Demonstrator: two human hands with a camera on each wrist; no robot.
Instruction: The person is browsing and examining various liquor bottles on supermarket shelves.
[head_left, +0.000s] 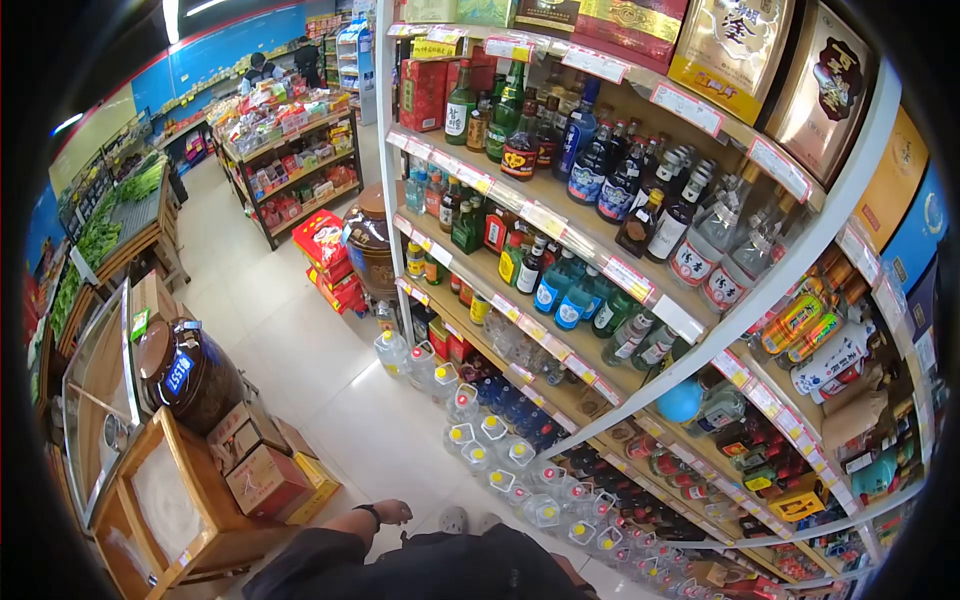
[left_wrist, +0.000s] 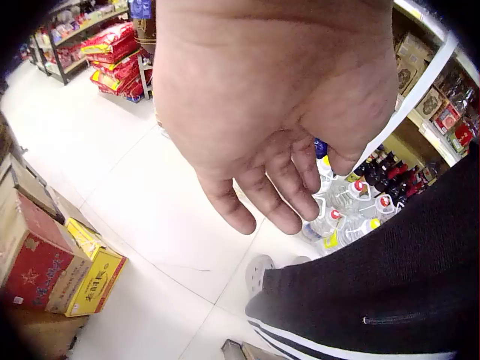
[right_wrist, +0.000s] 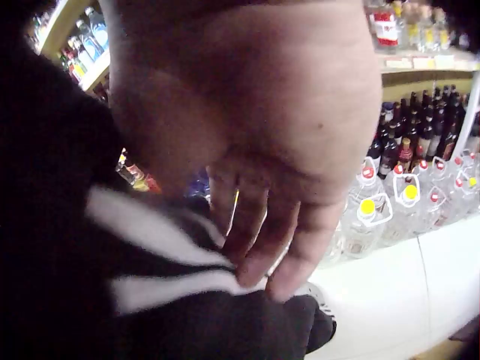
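My left hand (head_left: pixel 393 512) hangs beside my body with a dark band on its wrist. In the left wrist view its fingers (left_wrist: pixel 274 191) are loosely bent and hold nothing, above the pale floor. My right hand (right_wrist: pixel 255 150) hangs by a black trouser leg (right_wrist: pixel 187 322) with white stripes, fingers relaxed and nothing in them. Only part of the right forearm shows at the bottom of the head view. To the right, a tall shelf unit (head_left: pixel 560 225) carries many bottles. Large clear jugs (head_left: pixel 545 510) with yellow and red caps line the floor along it.
Cardboard boxes (head_left: pixel 265 480) and a wooden-framed stand (head_left: pixel 170 500) are on the left. A brown jar (head_left: pixel 200 385) with a blue label stands behind them. Red bags (head_left: pixel 325 250) are stacked farther up the aisle, near a snack rack (head_left: pixel 290 160). Vegetables lie on the far left.
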